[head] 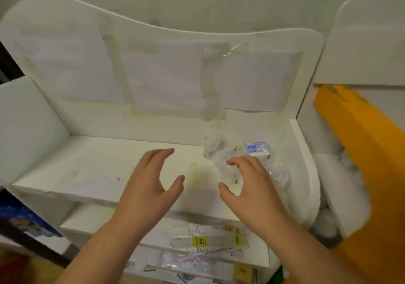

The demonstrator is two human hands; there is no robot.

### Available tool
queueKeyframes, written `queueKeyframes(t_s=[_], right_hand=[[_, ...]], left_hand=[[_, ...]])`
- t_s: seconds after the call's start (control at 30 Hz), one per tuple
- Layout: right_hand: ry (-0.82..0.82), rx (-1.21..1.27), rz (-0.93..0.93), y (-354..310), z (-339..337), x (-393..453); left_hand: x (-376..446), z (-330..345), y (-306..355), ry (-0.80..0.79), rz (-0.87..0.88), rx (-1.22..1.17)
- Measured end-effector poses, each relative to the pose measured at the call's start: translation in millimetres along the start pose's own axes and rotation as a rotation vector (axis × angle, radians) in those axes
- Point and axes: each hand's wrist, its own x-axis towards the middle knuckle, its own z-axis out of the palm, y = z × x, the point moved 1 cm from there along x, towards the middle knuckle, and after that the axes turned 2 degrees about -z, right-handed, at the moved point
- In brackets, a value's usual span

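Both my hands hover over the top shelf of a white shelving unit. My left hand is spread, fingers slightly bent, holding nothing, above the shelf's middle. My right hand reaches over a heap of clear plastic packets at the shelf's right end; its fingertips lie on or just above the crinkled plastic, and I cannot tell whether they touch it. A small white and purple box sits behind the fingers, against the right side wall.
The shelf's tall back panel has white papers taped to it. A lower shelf holds flat packets with yellow labels. A yellow-orange cardboard box stands to the right, a blue package at lower left.
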Motion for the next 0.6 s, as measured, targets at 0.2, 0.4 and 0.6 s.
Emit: queueKeyframes(t_s=[0.2,0.4,0.6], right_hand=[[0.036,-0.275,0.141,6.7,33.9,40.0],[0.139,-0.301,0.246,10.7,46.2,48.0],[0.214,-0.213,0.233,-4.2,39.8,38.8]], left_hand=[[56.3,14.0,-31.9,-0.097,0.132,-0.066],[82.4,21.4,-57.2,-0.167,0.184,-0.103],[100.8,36.6,-67.0,-0.226,0.222,-0.149]])
